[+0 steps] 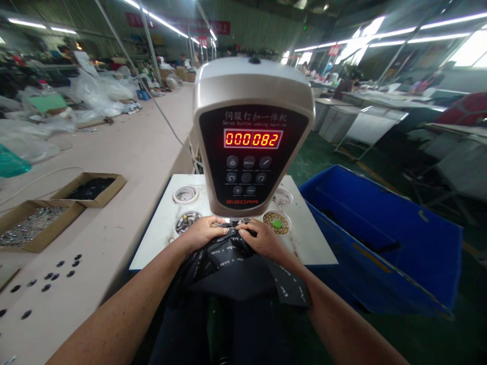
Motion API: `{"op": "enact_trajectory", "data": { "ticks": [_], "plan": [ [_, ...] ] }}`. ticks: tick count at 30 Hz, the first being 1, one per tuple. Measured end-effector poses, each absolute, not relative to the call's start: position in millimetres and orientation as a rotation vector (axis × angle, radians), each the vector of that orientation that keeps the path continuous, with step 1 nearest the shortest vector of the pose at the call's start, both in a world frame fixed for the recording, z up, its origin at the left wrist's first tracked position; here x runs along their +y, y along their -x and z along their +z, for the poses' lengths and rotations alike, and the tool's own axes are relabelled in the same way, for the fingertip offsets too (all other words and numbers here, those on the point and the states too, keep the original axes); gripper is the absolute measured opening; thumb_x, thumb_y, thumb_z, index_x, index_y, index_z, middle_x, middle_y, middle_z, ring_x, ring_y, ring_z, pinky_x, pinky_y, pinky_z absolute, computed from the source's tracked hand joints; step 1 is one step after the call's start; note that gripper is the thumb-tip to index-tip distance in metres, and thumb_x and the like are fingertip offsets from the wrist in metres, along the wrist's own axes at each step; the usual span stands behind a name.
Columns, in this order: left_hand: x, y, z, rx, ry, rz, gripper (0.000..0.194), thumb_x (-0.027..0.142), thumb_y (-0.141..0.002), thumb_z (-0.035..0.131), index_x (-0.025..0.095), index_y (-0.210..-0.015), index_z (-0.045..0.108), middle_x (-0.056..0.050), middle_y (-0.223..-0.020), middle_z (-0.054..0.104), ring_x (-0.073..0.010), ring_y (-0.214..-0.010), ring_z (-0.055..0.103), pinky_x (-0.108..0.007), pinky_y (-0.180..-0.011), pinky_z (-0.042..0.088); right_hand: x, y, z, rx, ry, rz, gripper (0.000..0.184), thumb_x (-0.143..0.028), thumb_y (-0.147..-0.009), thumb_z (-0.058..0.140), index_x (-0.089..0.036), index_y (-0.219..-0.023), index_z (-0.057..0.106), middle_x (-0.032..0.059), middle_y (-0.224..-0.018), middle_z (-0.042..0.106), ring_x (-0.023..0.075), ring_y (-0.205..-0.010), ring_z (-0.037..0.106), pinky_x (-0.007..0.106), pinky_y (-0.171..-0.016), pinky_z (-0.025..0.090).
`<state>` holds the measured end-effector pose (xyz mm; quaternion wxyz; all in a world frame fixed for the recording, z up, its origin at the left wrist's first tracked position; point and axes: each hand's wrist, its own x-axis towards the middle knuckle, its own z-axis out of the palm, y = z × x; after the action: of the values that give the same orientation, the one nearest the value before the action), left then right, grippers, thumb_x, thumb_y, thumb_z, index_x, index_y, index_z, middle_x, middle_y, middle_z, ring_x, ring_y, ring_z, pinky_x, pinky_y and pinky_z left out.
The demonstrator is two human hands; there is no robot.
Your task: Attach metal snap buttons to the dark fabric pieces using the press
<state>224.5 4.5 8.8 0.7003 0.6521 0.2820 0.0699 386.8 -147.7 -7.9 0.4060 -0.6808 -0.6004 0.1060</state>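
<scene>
A servo button machine point(247, 172) stands in front of me, its red display reading 000082. Below its head, my left hand point(203, 233) and my right hand point(262, 237) pinch the upper edge of a black garment point(228, 258) with white lettering. Between my thumbs, a small round metal snap point(232, 231) shows on the cloth. The rest of the garment hangs down over my lap. The machine's head hides the working point and part of my fingertips.
Round wells in the white tabletop point(152, 248) hold metal parts point(186, 222) at left and brass-coloured fasteners point(276, 223) at right. Cardboard trays of silvery pieces point(30, 225) and black pieces point(91, 188) lie on the long left table. A blue bin point(411, 243) stands at right.
</scene>
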Motion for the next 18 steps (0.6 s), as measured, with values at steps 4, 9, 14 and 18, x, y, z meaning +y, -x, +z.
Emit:
{"op": "enact_trajectory", "data": {
  "ticks": [4,9,14,18],
  "plan": [
    [4,-225,8,0.629,-1.454,0.160,0.048,0.043,-0.057,0.085,0.016,-0.090,0.063,-0.002,-0.082,0.070,-0.0208,-0.081,0.065,-0.030,-0.076,0.046,-147,-387,-9,-1.523,1.716,0.262,0.020,-0.018,-0.091,0.060,-0.022,-0.099,0.077,0.0037,-0.094,0.073,0.0180,-0.088,0.066,0.029,-0.082,0.049],
    [5,-225,3,0.641,-1.474,0.154,0.049,0.044,-0.058,0.084,0.016,-0.092,0.062,-0.001,-0.079,0.070,-0.0186,-0.074,0.063,-0.028,-0.071,0.044,-149,-385,-6,-1.507,1.710,0.275,0.021,-0.018,-0.092,0.059,-0.023,-0.100,0.077,0.0040,-0.097,0.074,0.0185,-0.091,0.066,0.030,-0.084,0.049],
    [4,-225,3,0.666,-1.553,0.176,0.046,0.045,-0.061,0.080,0.016,-0.093,0.063,0.000,-0.077,0.069,-0.0188,-0.073,0.063,-0.027,-0.068,0.044,-146,-388,-11,-1.514,1.712,0.258,0.021,-0.016,-0.090,0.060,-0.022,-0.099,0.078,0.0040,-0.095,0.075,0.0179,-0.089,0.067,0.028,-0.081,0.049],
    [-5,-223,13,0.677,-1.663,0.229,0.047,0.048,-0.064,0.077,0.016,-0.096,0.064,-0.005,-0.085,0.073,-0.0258,-0.084,0.068,-0.033,-0.076,0.048,-148,-385,-10,-1.500,1.737,0.219,0.021,-0.016,-0.090,0.060,-0.023,-0.100,0.077,0.0024,-0.095,0.075,0.0168,-0.087,0.067,0.026,-0.080,0.049]
  ]
}}
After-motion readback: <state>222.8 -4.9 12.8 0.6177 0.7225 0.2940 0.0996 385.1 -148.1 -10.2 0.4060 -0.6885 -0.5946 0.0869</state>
